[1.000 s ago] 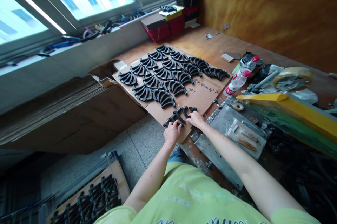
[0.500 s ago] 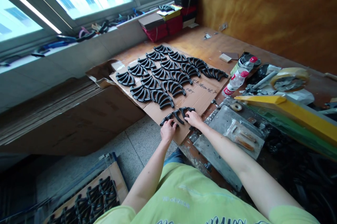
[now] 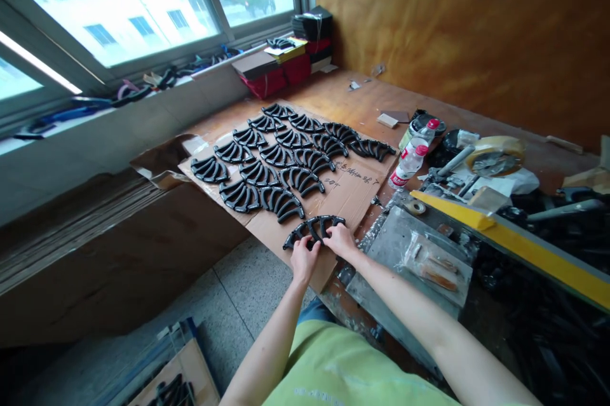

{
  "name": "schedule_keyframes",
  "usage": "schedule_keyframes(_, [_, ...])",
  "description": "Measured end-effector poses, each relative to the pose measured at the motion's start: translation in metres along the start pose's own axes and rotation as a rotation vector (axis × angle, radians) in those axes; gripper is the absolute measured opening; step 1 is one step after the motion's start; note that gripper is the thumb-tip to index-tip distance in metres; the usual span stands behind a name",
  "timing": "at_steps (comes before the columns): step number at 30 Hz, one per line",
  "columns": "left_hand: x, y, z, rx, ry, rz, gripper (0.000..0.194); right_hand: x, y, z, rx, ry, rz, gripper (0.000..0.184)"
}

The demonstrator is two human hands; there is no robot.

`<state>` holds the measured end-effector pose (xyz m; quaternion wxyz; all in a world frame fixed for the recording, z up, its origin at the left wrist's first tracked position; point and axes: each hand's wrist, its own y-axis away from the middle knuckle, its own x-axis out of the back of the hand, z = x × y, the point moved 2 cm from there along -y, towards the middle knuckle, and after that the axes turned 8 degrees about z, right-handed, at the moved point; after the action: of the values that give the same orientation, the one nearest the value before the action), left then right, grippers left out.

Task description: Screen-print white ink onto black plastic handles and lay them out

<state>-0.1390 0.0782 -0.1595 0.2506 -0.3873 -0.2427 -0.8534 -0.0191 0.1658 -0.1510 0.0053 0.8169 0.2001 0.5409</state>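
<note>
At the near end of a cardboard sheet lies a row of black curved pieces, shaped like short bent handles and set in a fan. My left hand is at the inner side of this row, fingers closed around the lower end of a curved piece. Close beside it, my right hand pinches near another piece in the same row; its fingertips partly cover what they hold. Farther up the sheet, several similar fans of black pieces lie side by side. Handwriting shows on the cardboard to their right.
Two red-capped bottles stand right of the sheet, near a roll of tape. A metal plate carries a plastic bag, beside a yellow-edged frame. Stacked cardboard lies left, below the window ledge. Red and black bundles sit behind.
My hands have come closer together, the right one shifting left along the row of black pieces. The head view has tilted up, so everything sits lower in the picture.
</note>
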Motion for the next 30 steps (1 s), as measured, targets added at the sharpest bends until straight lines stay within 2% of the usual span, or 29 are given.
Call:
schedule_keyframes(4, [0.006,-0.019,0.026,-0.099,0.006,0.061,0.037,0.019,-0.016,0.002,-0.044,-0.049,0.099,0.034])
schedule_keyframes(8, [0.0,-0.065,0.088,-0.274,0.013,0.064,0.034,0.06,-0.057,0.019,-0.125,-0.051,0.243,0.034])
schedule_keyframes(10, [-0.014,-0.094,0.127,-0.363,-0.028,0.024,0.033,0.08,-0.083,0.038,-0.206,-0.05,0.319,0.035])
schedule_keyframes(13, [-0.044,-0.138,0.183,-0.473,-0.09,-0.056,0.033,0.099,-0.121,0.071,-0.328,-0.053,0.396,0.036])
schedule_keyframes(15, [-0.067,-0.163,0.211,-0.524,-0.1,-0.097,0.031,0.104,-0.144,0.091,-0.394,-0.051,0.427,0.034])
schedule_keyframes(17, [-0.087,-0.184,0.23,-0.563,-0.101,-0.13,0.03,0.105,-0.163,0.107,-0.45,-0.051,0.438,0.031])
schedule_keyframes(20, [-0.109,-0.208,0.241,-0.587,-0.117,-0.169,0.031,0.1,-0.186,0.119,-0.51,-0.061,0.415,0.029])
schedule_keyframes(24, [-0.12,-0.226,0.235,-0.573,-0.143,-0.185,0.035,0.09,-0.205,0.123,-0.491,-0.088,0.394,0.036])
schedule_keyframes(27, [-0.117,-0.223,0.226,-0.594,-0.123,-0.15,0.046,0.09,-0.207,0.122,-0.438,-0.128,0.41,0.052])
schedule_keyframes(30, [-0.106,-0.203,0.212,-0.627,-0.007,-0.078,0.049,0.099,-0.188,0.116,-0.343,-0.16,0.41,0.06])
